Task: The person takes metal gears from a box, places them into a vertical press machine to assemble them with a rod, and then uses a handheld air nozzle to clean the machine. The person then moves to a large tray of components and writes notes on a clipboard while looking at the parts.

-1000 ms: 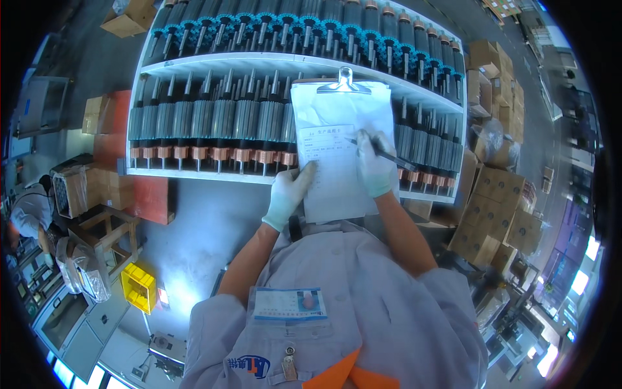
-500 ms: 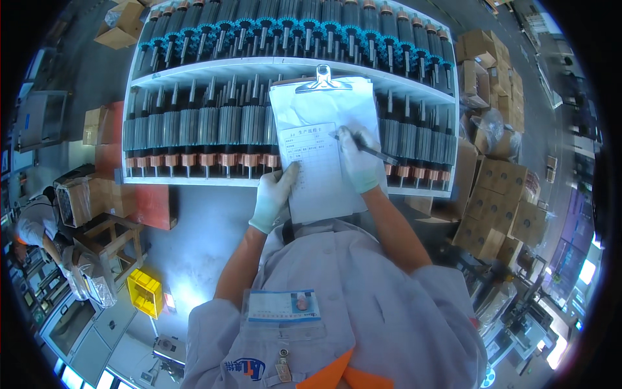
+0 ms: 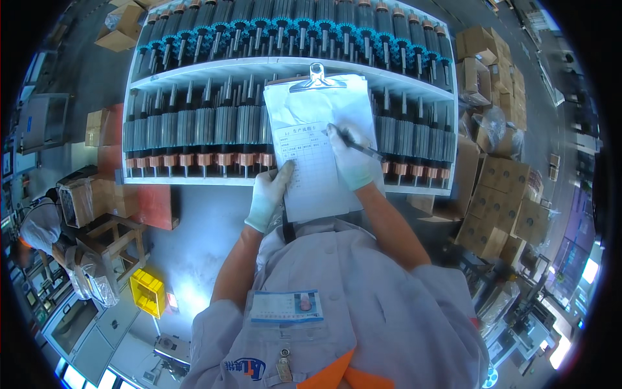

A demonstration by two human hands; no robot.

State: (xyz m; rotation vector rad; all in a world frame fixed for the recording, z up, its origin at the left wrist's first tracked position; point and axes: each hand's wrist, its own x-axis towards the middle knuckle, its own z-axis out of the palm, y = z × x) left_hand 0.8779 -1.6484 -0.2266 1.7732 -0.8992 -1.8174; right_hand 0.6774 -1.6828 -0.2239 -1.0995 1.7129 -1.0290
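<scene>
A clipboard with a silver clip holds white sheets, the top one a printed form with a table. My left hand, in a pale glove with dark-stained fingertips, grips the clipboard's left edge, thumb on the paper and the other fingers hidden beneath. My right hand, gloved too, is closed round a dark pen. The pen's tip is at the upper part of the form, and its back end points to the lower right. Fine marks under the tip are too small to make out.
Beyond the clipboard stands a white rack with two rows of motor rotors with copper ends. Cardboard boxes are stacked at right. At left are a red panel, a yellow crate and a bending person.
The clipboard and both hands have shifted slightly left in the picture. My right hand, still holding the pen, has moved a little left and up the form.
</scene>
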